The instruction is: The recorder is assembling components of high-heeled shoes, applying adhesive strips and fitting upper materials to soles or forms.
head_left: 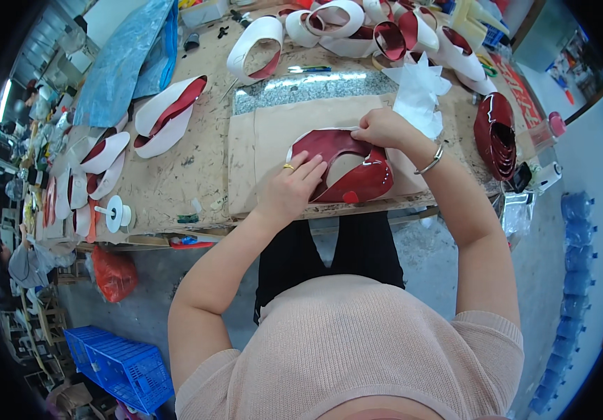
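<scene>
A cluttered workshop tabletop [196, 164] is being used, w/ a beige board [266, 150] at its front edge and white-lined red pieces [168, 112] piled at the back & left. A glossy red shoe upper [368, 178] is being pressed flat on the board, long axis running left-right. The left hand [291, 189] is being laid on its left end, fingers [308, 168] spread flat, nothing gripped. The right hand [383, 128] is being curled closed on the upper's top edge, so it is the nearer for pulling.
</scene>
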Demonstrator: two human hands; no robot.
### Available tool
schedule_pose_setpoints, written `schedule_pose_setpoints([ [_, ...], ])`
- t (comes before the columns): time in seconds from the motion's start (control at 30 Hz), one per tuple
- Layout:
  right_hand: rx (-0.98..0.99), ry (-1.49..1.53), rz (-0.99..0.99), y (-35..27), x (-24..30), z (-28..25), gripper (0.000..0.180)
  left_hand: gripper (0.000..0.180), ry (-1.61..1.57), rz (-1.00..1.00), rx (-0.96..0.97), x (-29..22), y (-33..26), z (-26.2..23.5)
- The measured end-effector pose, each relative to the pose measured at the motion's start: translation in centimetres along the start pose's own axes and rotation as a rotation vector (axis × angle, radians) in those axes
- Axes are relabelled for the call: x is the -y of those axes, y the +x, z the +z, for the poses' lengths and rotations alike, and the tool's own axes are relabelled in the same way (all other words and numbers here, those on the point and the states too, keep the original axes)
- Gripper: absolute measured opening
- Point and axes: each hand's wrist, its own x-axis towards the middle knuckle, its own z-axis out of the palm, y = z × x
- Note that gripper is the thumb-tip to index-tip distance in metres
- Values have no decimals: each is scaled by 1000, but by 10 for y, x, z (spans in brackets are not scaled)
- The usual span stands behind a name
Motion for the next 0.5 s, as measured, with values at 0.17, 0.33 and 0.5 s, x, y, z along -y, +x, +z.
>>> schedule_pose_setpoints([
  [0.17,19,-9,3,-4,-1,-2,37,35,124,-61,-55,-10,7,-18],
  [0.33,1,12,-11,-5,2,0,37,35,115,-95,-17,-10,3,-17],
  [0.5,-13,-20,-20,-3,3,1,36,43,113,-92,18,-9,14,-24],
])
